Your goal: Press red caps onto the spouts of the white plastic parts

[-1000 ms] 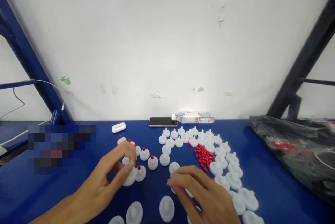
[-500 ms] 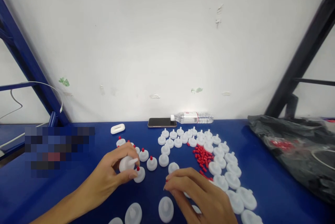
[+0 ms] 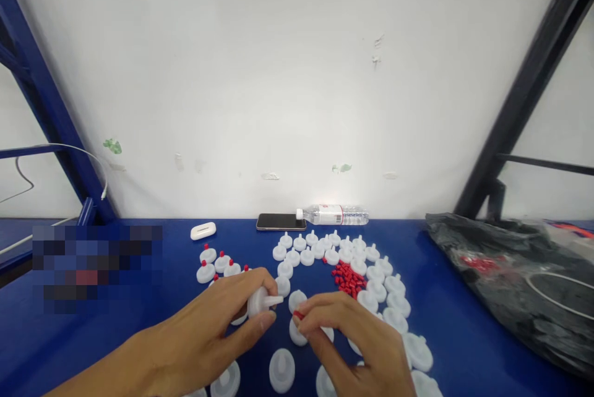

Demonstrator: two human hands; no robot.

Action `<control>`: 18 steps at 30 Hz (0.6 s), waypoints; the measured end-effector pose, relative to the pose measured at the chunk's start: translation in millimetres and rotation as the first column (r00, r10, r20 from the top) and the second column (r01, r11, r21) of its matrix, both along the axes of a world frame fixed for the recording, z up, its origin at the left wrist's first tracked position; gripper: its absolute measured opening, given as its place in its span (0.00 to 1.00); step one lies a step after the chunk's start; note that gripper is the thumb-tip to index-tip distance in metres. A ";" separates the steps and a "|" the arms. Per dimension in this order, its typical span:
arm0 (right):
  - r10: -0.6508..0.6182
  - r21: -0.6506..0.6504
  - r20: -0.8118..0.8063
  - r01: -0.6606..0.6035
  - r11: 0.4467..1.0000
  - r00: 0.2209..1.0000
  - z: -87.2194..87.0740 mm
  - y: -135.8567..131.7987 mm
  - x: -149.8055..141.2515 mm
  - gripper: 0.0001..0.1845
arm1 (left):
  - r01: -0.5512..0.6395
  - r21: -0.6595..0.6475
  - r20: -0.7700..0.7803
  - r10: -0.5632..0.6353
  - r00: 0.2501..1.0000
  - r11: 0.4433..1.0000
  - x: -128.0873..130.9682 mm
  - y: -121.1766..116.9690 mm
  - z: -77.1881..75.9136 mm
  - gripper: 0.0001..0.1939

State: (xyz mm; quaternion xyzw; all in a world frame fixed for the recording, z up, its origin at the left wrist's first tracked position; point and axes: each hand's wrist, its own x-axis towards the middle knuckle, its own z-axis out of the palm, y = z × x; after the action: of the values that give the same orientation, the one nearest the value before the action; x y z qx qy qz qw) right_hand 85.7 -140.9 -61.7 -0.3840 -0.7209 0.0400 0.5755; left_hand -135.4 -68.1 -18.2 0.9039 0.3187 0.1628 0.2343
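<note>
My left hand (image 3: 232,316) grips a white nozzle cap (image 3: 260,302), its narrow spout pointing right. Facing it, my right hand (image 3: 352,338) pinches a small red cap (image 3: 299,315) between thumb and fingertips. The red cap and the spout are apart. Around and beneath my right hand stand many bare white nozzle caps (image 3: 282,370), spouts up. A heap of loose red caps (image 3: 349,278) lies beyond that hand. Behind my left hand are several white nozzle caps with red tips (image 3: 205,271), some partly hidden by it.
Along the wall lie a white earbud case (image 3: 203,231), a phone (image 3: 278,222) and a clear water bottle (image 3: 334,214). A dark plastic bag (image 3: 501,286) covers the right side of the blue table (image 3: 153,298). Blue and black frame posts stand at both sides.
My left hand has moved right with the white nozzle cap, whose spout now points toward the red cap in my right hand. The camera view has shifted slightly.
</note>
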 end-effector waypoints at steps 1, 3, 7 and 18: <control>0.018 0.000 0.016 -0.018 1.000 1.000 -0.4 0.1 -0.6 0.12 | 0.002 0.009 -0.003 -0.002 1.000 1.000 -2.3 -0.3 -1.3 0.14; 0.041 -0.007 0.038 -0.040 0.999 0.998 -2.1 0.1 -2.3 0.12 | 0.012 0.029 -0.008 -0.012 1.000 1.000 -6.2 -1.6 -3.4 0.14; 0.077 -0.037 0.047 -0.075 0.996 0.996 -7.0 -0.4 -4.9 0.14 | 0.037 0.051 -0.020 -0.036 0.999 0.998 -9.6 -5.3 -7.2 0.14; 0.110 -0.034 0.102 -0.107 0.994 0.989 -9.9 -4.5 -5.8 0.15 | 0.061 -0.058 0.004 -0.061 0.998 0.996 -13.6 -4.3 -16.0 0.22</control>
State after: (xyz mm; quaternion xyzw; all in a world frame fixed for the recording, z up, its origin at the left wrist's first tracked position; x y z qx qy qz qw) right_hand 79.9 -145.5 -71.6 -0.3540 -0.7690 0.0612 0.5287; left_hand -149.0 -72.4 -34.2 0.9058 0.2951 0.1473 0.2659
